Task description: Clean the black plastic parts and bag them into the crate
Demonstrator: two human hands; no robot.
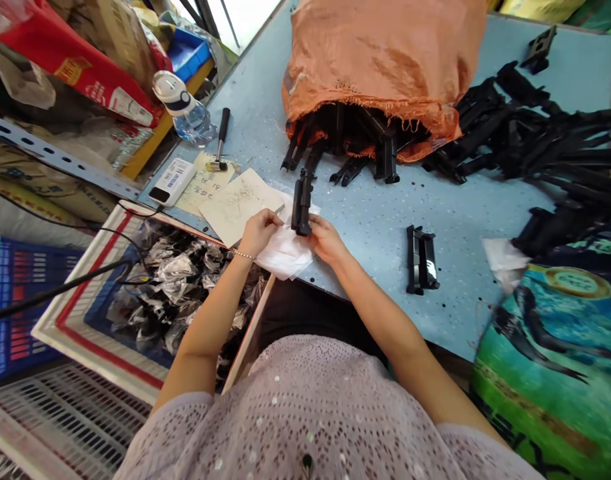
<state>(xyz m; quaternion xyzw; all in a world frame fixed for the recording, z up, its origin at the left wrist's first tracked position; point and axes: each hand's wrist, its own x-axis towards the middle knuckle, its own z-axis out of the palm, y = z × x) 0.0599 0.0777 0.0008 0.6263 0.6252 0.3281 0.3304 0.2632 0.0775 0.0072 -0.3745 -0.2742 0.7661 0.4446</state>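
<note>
My left hand [259,232] is closed at the left edge of a thin stack of clear-white plastic bags [284,252], its thumb and fingertips pinching the film. On the other side, my right hand [328,239] has its fingers bent against the lower end of a long black plastic part [301,203]. That part stands over the bags, between my two hands; the right fingertips are partly hidden behind it. A beige board [241,203] lies beside the bags, just beyond my left hand.
An orange woven sack [385,53] spills black parts across the blue table [370,213]. More black parts [515,133] are heaped at right, and another piece [421,260] lies alone. A hammer [223,137], bottle [185,110], white device [173,181], bagged-parts crate [98,293] and green sack [555,373] surround me.
</note>
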